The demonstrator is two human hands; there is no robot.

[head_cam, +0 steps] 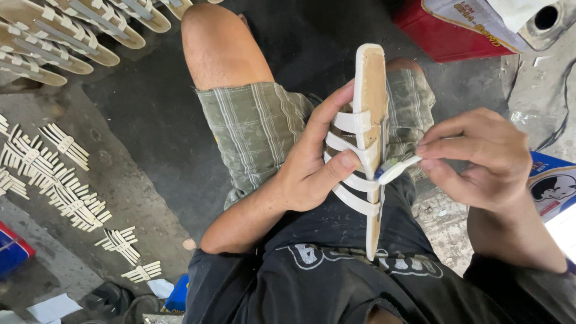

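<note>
My left hand (312,168) grips a tan sandal sole (372,84) with a white rim, held upright on edge over my lap. Several white straps (353,122) wrap across it, and my thumb presses one strap against the sole's edge. My right hand (480,156) pinches the end of a white strap (396,170) with its fingertips, right beside the sole's edge, at the thumb of the left hand. The sole's lower tip rests against my dark shirt.
Bundles of crossed white straps (66,186) lie on the grey floor at left. Finished strapped soles (66,30) are lined up at top left. A red tin (444,30) stands at top right, a blue box (552,186) at right, my bare knee (219,42) above.
</note>
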